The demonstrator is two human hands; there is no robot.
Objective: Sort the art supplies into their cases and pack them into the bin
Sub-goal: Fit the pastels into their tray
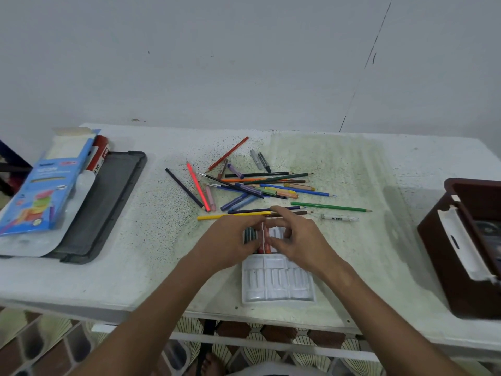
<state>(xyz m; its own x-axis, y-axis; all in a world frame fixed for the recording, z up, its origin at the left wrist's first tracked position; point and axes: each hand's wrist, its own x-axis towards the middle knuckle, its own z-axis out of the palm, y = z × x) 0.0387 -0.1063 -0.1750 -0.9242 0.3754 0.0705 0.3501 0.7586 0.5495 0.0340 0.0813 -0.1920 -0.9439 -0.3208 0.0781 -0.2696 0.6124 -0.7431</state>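
Crayons (pixel 264 240) stand in one white plastic tray (pixel 279 283) at the table's (pixel 135 267) near edge; a few fill its far left slots, the exact count hidden by fingers. Both hands meet over them: left hand (pixel 230 242) curled round the crayons' left side, right hand (pixel 295 237) pinching a thin white piece upright among them. Beyond lies one loose heap of pencils and markers (pixel 260 185). One dark lid (pixel 100 210) with a blue box (pixel 46 185) sits far left; one brown bin (pixel 466 248) far right.

White ribbed plastic crayon tray (pixel 278 287) at table's (pixel 151 272) near edge, scattered coloured pencils (pixel 260 185) behind it, dark flat lid (pixel 105 202) far left, brown plastic bin (pixel 471 251) far right
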